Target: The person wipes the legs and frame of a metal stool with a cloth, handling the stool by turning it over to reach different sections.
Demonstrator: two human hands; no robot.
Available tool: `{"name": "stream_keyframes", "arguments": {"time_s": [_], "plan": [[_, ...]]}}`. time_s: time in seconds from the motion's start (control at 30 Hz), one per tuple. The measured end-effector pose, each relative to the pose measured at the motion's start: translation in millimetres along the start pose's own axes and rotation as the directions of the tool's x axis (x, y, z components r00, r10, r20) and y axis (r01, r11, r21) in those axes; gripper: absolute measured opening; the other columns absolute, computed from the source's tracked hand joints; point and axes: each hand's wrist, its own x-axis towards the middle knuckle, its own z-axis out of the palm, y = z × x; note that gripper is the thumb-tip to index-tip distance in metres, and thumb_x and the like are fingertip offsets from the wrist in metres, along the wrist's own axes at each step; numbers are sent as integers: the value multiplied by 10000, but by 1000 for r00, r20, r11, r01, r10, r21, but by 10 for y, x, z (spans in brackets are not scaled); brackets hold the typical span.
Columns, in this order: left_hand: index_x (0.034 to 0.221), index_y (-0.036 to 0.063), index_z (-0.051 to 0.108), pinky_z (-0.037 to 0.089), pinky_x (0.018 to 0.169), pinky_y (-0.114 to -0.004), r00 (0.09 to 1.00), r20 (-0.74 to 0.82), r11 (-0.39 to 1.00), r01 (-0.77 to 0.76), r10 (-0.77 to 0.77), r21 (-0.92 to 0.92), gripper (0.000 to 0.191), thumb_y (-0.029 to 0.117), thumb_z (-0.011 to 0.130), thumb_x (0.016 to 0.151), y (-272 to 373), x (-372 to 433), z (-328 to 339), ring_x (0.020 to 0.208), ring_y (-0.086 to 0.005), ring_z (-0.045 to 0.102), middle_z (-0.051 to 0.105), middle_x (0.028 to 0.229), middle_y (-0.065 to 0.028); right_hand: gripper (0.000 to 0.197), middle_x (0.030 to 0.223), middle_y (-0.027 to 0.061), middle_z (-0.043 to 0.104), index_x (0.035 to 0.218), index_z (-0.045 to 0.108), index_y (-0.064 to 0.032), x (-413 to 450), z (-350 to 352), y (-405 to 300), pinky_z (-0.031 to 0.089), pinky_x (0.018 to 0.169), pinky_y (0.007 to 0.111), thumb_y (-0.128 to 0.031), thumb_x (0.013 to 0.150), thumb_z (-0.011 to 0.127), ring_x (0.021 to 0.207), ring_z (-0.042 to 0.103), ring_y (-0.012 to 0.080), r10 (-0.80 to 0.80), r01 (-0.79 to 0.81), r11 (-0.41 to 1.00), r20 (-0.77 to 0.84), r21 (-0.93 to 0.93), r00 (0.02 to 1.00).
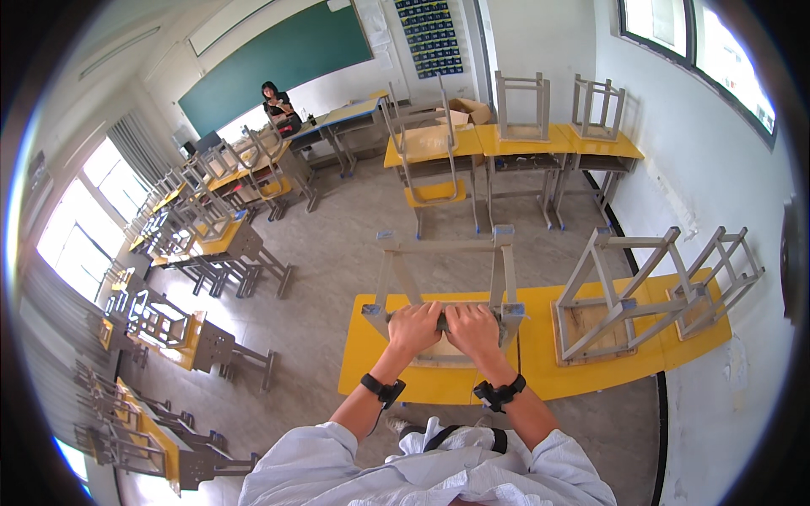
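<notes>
An upturned stool (443, 245) with a grey metal frame rests upside down on the yellow desk top (373, 373) in front of me, its legs pointing up. My left hand (414, 329) and my right hand (473, 329) lie side by side, thumbs close together, with fingers curled over the near crossbar between two legs. Something dark shows on that bar between and beside the hands; it may be a cloth, but I cannot tell. Both wrists wear black straps with small devices.
Upturned stools (595, 329) stand to the right on the joined desks, near the white wall (702, 392). Ahead, another desk row (525, 140) carries stools and a chair. More loaded desks (212, 348) line the left. A person (278, 107) is near the green chalkboard (285, 57).
</notes>
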Motion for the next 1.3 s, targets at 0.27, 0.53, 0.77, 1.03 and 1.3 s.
{"name": "stream_keyframes", "arguments": {"time_s": [0.27,0.53,0.77,1.03,1.3], "plan": [[852,123,568,496,649,-391,998,-51,999,35,-34,9,261,139,684,619,-21,-36,125,736,-252,650,646,759,-33,143,685,35,538,735,521,-113,-46,45,-15,404,608,332,-92,677,650,652,571,208,-5,0,1000,-149,-31,989],[754,154,557,450,580,-350,946,-315,997,-70,75,29,230,107,682,566,-35,-81,232,648,-198,598,579,691,8,115,705,-7,526,756,520,-141,-87,79,-15,386,614,308,-101,724,623,666,549,152,-44,23,996,-238,-90,970],[763,144,547,433,571,-352,940,-337,998,-46,58,42,234,100,665,567,-10,-58,141,637,-201,589,572,689,7,131,729,15,562,792,559,-122,-25,-14,-62,417,627,323,-115,693,644,690,577,181,77,-77,997,-99,-1,992],[844,66,582,518,687,-412,948,289,988,151,-132,-44,250,234,686,690,-42,43,-213,787,-313,652,659,807,-114,207,700,114,655,740,611,-59,188,-209,-42,503,625,417,-225,662,706,660,652,321,195,-236,967,306,101,932],[813,53,671,538,688,-423,879,433,973,230,-199,-20,240,242,668,666,-22,166,-271,744,-354,663,675,776,-167,313,797,176,699,776,722,-51,542,-393,69,551,712,390,-349,701,665,767,689,328,150,-336,939,793,73,591]]}}
